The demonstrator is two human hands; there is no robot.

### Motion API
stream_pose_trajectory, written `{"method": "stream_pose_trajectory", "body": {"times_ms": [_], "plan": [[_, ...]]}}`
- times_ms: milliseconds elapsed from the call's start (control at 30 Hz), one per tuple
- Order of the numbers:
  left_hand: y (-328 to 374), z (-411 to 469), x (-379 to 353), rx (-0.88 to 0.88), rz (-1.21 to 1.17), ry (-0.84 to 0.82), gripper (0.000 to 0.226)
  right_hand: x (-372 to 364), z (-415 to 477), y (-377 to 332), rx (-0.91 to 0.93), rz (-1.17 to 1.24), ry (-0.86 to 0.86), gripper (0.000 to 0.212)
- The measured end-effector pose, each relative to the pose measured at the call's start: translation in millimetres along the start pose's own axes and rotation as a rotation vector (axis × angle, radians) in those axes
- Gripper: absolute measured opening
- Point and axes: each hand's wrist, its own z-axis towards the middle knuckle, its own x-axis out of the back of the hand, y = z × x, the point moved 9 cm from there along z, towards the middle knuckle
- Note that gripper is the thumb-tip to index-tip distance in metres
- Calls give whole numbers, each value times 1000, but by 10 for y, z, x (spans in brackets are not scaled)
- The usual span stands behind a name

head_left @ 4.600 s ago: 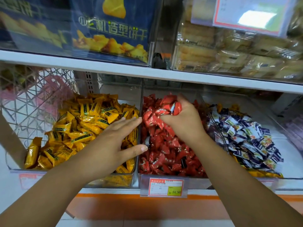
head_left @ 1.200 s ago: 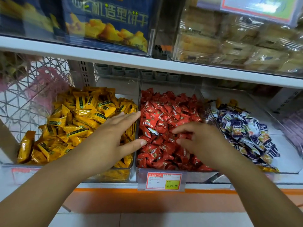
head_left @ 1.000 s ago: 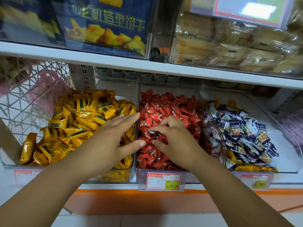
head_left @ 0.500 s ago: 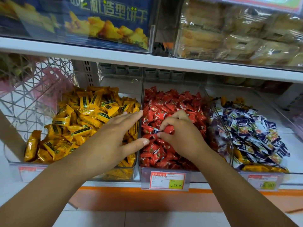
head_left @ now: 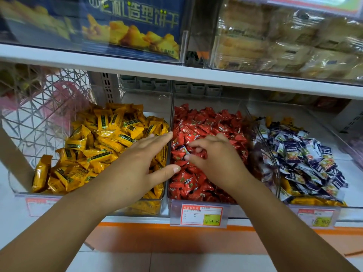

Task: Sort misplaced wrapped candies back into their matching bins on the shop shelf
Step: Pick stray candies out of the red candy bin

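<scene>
Curling down into the red candies (head_left: 208,124), the fingertips (head_left: 193,149) of the right hand (head_left: 218,160) hook loosely around a few wrappers in the middle bin (head_left: 233,208), with the thumb stretched toward the left; whether anything is truly pinched I cannot tell. Just beside the thumb tip lies a blue-and-white candy (head_left: 182,149), half buried among the red ones and clearly of another sort than its neighbours. The hand rests palm down on the heap, and its bare forearm runs back to the lower right corner.

The left hand (head_left: 141,165) lies flat and relaxed, fingers straight and together, holding nothing. Its fingertips reach the clear divider between the first two bins, its thumb crosses over that wall toward the red heap, and its palm covers the near right part of the yellow candies (head_left: 102,142) in the left bin (head_left: 157,207).

To the right, a third bin (head_left: 351,207) holds blue-and-white candies (head_left: 302,154), with several yellow wrappers showing along its front and back edges. A price tag (head_left: 201,215) reading 24.90 hangs on the front of the middle bin, and a blurred one on the right bin. Above, a white shelf (head_left: 176,71) carries a blue biscuit box (head_left: 133,26) and clear-wrapped pastries (head_left: 284,42).
</scene>
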Motion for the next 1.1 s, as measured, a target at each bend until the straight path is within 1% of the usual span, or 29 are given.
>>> {"method": "stream_pose_trajectory", "body": {"times_ms": [67,133,200,267,333,367,433,467,567,600,633,667,700,800,833,900,967,1100], "plan": [[10,-2,1,0,3,2,79,-146,10,2,-9,-44,-36,36],[6,-4,1,6,2,-4,80,-143,27,46,-29,16,0,24],[-11,-12,8,11,-4,-6,80,-65,38,93,-65,172,43,14],[-18,-11,18,2,0,-4,79,53,35,155,-109,350,40,6],[-14,-3,16,-6,8,-10,79,216,2,170,-92,440,-2,7],[-10,5,11,-9,9,-13,79,273,-22,156,-68,456,-55,8],[-8,12,9,-14,5,-13,80,287,-96,130,-44,442,-213,22],[-9,13,12,-17,1,-10,80,248,-148,116,-41,430,-305,26],[-20,13,6,-22,-4,-4,79,-7,-360,89,-70,356,-610,18],[-22,14,2,-22,-5,-3,79,-100,-419,112,-70,271,-689,18],[-27,15,-4,-20,-6,-2,80,-168,-447,137,-59,187,-731,19],[-29,13,-7,-18,-8,-1,80,-228,-436,171,-56,143,-729,21],[-32,13,-7,-15,-9,2,81,-261,-397,186,-58,151,-692,24],[-41,6,10,1,-11,16,83,-236,-264,180,-37,252,-490,23],[-46,6,11,6,-14,19,83,-209,-245,187,-39,280,-440,23],[-40,7,15,3,-17,21,82,-166,-225,240,-28,260,-387,25],[-32,8,14,-8,-10,23,81,-174,-219,312,-30,193,-416,29],[-45,12,9,-11,0,14,80,-330,-297,334,-63,46,-596,45]]}}
